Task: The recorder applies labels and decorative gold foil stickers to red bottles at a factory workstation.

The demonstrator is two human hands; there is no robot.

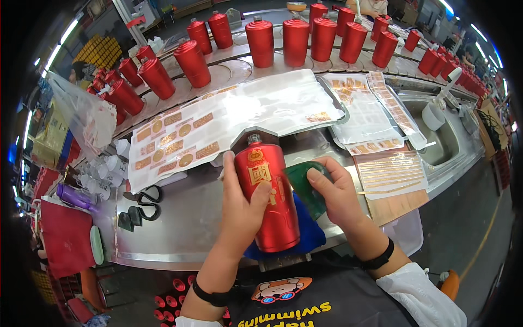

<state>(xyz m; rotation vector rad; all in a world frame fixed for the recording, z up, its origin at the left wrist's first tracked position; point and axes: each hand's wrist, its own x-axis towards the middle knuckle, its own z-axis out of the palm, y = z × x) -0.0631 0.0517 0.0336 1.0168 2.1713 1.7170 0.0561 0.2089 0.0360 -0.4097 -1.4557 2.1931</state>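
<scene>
A red metallic bottle (pixel 280 218) with gold decoration lies tilted in front of me, its neck pointing away, over a blue cloth (pixel 313 231). My left hand (pixel 242 204) is wrapped round its left side, thumb across the front. In my right hand (pixel 340 191) is a green, flat, translucent scraper (pixel 308 188), pinched between thumb and fingers. The scraper's left edge is against or very near the bottle's right side; I cannot tell if it touches. Beyond the bottle's neck stands an angled metal bracket (pixel 256 131). Sheets of gold decals (pixel 185 131) lie just past it.
Red bottles (pixel 260 43) stand along a curved conveyor at the back. Scissors (pixel 147 201) and dark green pieces (pixel 129 219) lie on the steel table at left, near a purple bottle (pixel 73 196). Gold strips (pixel 392 174) and a sink (pixel 441 141) are at right.
</scene>
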